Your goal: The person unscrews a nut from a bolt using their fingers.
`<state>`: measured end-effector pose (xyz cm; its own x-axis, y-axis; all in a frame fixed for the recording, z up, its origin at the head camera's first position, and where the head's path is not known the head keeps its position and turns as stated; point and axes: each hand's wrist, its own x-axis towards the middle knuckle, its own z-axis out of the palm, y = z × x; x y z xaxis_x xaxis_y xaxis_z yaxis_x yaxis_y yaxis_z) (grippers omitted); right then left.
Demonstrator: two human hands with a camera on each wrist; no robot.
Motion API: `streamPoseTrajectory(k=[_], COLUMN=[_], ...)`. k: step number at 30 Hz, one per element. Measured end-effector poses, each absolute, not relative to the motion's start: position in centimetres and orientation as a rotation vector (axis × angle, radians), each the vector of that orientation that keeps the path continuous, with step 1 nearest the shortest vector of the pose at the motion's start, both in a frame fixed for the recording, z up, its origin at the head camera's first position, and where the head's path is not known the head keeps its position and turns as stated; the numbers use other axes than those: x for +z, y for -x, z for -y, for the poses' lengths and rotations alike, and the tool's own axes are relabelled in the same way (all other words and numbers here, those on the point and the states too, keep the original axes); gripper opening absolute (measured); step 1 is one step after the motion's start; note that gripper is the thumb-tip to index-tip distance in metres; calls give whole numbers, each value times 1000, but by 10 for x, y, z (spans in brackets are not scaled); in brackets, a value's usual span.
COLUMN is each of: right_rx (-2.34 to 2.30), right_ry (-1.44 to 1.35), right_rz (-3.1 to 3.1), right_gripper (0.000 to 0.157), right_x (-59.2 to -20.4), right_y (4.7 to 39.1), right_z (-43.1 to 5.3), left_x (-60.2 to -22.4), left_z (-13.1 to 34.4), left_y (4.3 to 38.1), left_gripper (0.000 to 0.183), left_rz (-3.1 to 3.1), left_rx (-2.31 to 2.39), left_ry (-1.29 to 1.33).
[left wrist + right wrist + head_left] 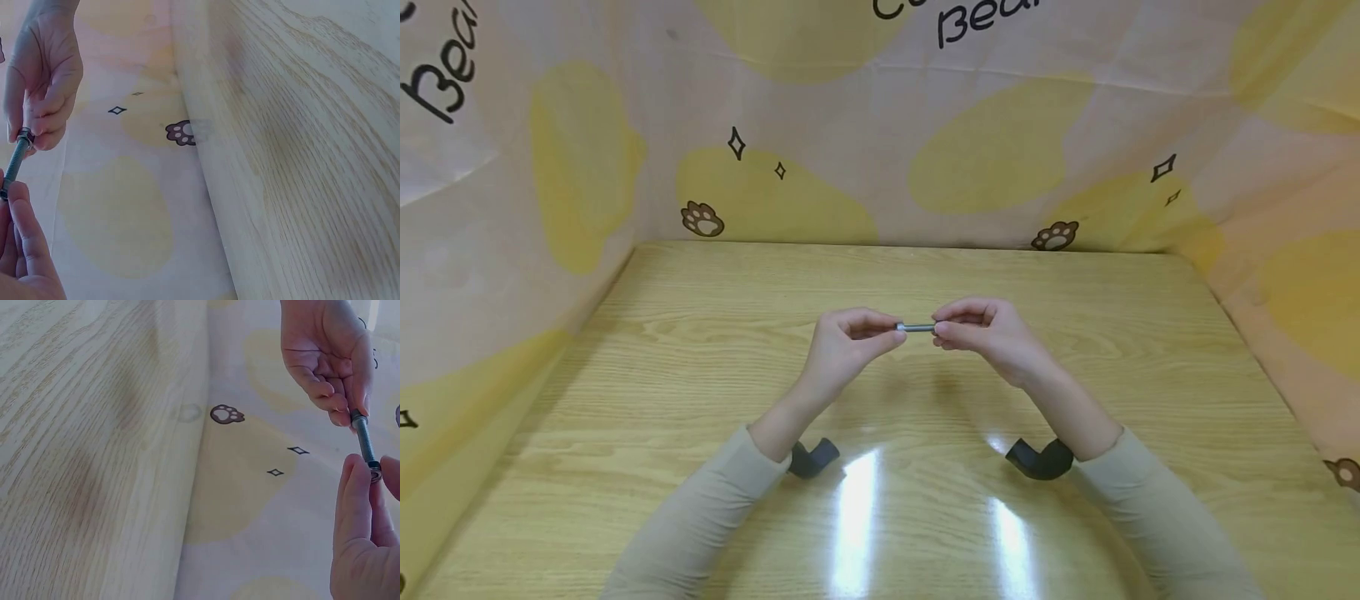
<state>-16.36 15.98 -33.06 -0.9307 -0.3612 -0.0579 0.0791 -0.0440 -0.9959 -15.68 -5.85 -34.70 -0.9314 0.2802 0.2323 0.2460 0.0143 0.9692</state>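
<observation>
A steel bolt [917,327] is held level above the middle of the table, between both hands. My left hand [842,346] pinches its head end between thumb and fingers. At the other end my right hand [1000,337] pinches a small metal nut [375,473], which sits at the tip of the threaded shank. The bare threads [17,159] show between the two sets of fingertips in the left wrist view. Fingers partly cover both the bolt head and the nut.
The light wood-grain table [917,275] lies under the hands, with bright reflections near its front. Printed cloth [820,117] walls it in at the back and both sides. A black curved piece sits by each wrist, the left one [815,458] and the right one [1040,460].
</observation>
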Motion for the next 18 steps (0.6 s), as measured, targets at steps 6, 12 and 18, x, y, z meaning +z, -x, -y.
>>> streamPoseTrajectory(k=[6, 12, 18], right_rx=[-2061, -1972, -1926], right_ry=[344, 265, 209], right_rz=[-1946, -2005, -1999], right_gripper=[21, 34, 26], right_x=[-332, -330, -328], right_y=[162, 164, 166], right_z=[-162, -161, -159], left_x=[-349, -349, -351], left_z=[59, 59, 59], left_y=[157, 158, 158], left_gripper=[16, 16, 16], left_rz=[-2207, -2223, -2230], left_rx=[2123, 2122, 2118], left_ry=[-586, -589, -588])
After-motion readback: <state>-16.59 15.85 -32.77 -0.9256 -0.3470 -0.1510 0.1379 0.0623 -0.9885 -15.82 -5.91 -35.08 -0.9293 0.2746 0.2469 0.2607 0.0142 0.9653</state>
